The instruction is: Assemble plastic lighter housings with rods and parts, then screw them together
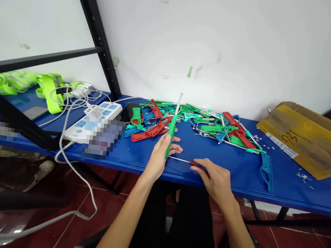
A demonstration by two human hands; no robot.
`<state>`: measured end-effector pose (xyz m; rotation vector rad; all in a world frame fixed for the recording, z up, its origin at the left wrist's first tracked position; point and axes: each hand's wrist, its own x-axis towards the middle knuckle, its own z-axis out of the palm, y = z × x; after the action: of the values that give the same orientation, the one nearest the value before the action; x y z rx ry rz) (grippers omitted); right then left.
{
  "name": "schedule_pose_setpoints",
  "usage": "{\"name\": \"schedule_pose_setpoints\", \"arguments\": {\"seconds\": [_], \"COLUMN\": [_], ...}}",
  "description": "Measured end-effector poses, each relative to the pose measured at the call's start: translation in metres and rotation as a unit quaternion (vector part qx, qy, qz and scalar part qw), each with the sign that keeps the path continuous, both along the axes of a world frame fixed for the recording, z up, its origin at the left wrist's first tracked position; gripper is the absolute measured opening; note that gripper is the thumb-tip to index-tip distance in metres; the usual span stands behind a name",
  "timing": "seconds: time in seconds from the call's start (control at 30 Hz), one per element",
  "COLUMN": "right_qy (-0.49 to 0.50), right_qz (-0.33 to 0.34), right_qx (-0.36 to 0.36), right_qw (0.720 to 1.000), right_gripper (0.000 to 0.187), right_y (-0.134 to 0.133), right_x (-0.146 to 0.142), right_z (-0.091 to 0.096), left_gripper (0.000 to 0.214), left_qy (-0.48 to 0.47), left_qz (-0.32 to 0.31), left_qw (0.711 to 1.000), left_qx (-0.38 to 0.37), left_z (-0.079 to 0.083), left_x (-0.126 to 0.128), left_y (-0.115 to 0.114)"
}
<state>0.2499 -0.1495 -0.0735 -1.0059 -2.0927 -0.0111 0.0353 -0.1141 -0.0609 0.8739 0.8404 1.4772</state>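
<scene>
My left hand (161, 154) is closed round a green-handled tool (171, 133) with a long metal tube, held upright over the blue table (284, 183). My right hand (215, 177) pinches the small red end of a thin metal rod (180, 160) lying flat on the table, its tip pointing toward my left hand. Behind both hands spreads a pile of red, green and blue plastic parts and metal tubes (190, 123).
A white power strip (93, 123) with cables sits at left, beside neon yellow straps (46, 87). A black metal frame post (95, 30) slants up on the left. A flattened cardboard box (312, 139) lies at right, and a loose blue plastic part (267, 172) near it.
</scene>
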Motion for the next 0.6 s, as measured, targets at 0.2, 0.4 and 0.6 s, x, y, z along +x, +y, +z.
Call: {"name": "schedule_pose_setpoints", "arguments": {"seconds": [0.2,0.4,0.6], "right_qy": [-0.037,-0.005,-0.002], "right_qz": [0.001,0.017,0.015], "right_qx": [-0.06,-0.081,-0.078], "right_qw": [0.998,0.997,0.997], "right_gripper": [0.033,0.027,0.033], "right_y": [-0.001,-0.001,-0.003], "right_x": [-0.001,-0.003,-0.003], "right_z": [0.009,0.006,0.003], "left_gripper": [0.053,0.05,0.05], "left_qy": [0.024,0.018,0.041], "left_qz": [-0.02,0.003,-0.008], "left_qw": [0.999,1.0,0.999], "left_qx": [0.016,0.019,0.028], "left_z": [0.001,0.001,0.0], "left_x": [0.0,-0.001,0.0], "left_y": [-0.002,-0.003,-0.003]}}
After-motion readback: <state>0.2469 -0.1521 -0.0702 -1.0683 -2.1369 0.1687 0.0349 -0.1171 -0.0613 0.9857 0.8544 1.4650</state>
